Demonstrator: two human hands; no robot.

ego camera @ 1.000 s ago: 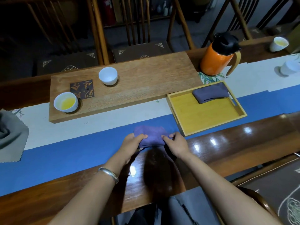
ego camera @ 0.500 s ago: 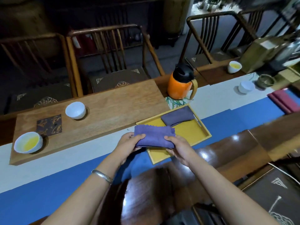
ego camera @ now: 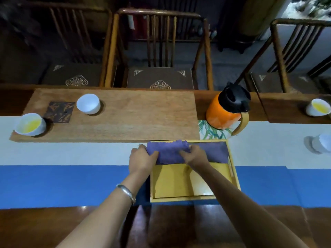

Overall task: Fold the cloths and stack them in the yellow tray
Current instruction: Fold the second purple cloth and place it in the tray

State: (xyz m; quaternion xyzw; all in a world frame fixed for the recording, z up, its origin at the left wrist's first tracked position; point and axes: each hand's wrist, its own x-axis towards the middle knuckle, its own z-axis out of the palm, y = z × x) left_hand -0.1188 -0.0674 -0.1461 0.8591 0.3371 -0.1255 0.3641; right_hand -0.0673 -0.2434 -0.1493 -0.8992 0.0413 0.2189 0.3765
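Two bare forearms, no sleeves visible. Left hand [ego camera: 142, 159] and right hand [ego camera: 195, 155] bare, no gloves, no rings seen. Plain silver metal bangle [ego camera: 126, 192] on left wrist, smooth, slightly shiny. Right wrist bare.

An orange thermos jug [ego camera: 222, 117] is standing by the table's far edge, beside a wooden board [ego camera: 125, 115] carrying two white cups [ego camera: 88, 104].
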